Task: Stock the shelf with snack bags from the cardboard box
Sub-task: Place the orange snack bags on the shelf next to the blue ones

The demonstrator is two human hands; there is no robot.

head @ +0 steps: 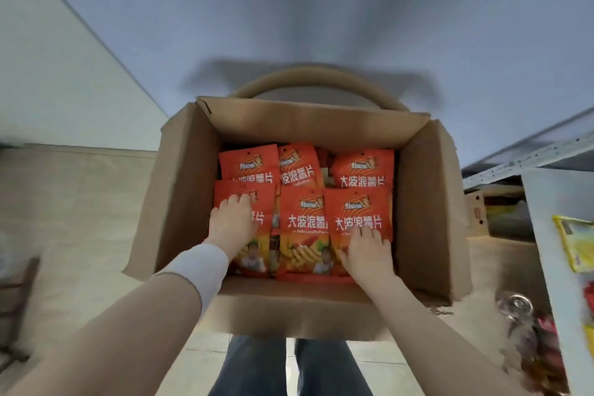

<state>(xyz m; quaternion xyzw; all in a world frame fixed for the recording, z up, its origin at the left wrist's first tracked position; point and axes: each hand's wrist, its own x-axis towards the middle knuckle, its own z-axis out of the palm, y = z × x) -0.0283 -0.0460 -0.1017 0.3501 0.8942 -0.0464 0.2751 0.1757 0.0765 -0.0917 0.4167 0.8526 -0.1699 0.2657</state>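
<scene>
A: Open cardboard box (180,202) dead centre, flaps up, and it's packed with orange snack bags (302,231). Two rows of three show on top.

B: Big white lettering on each front reads 大波浪薯片. The small logo above it is too blurred to read. Ridged chips are pictured lower down.

A: The left hand (231,222) lies at 8 o'clock in the box, palm down. Its fingers are straight and a little spread on the near-left bag (257,254), covering part of the lettering.

B: The right hand (368,251) is at 4 o'clock, also flat, with fingers fanned over the near-right bag (356,212). Its fingertips touch the bottom of the characters. Neither hand curls round anything.

A: Over at 3 o'clock is the edge of the white shelf (546,235), with a yellow packet (575,241) against it, print unreadable.

B: And at 6 o'clock, blue jeans (257,363) show below the box.
</scene>
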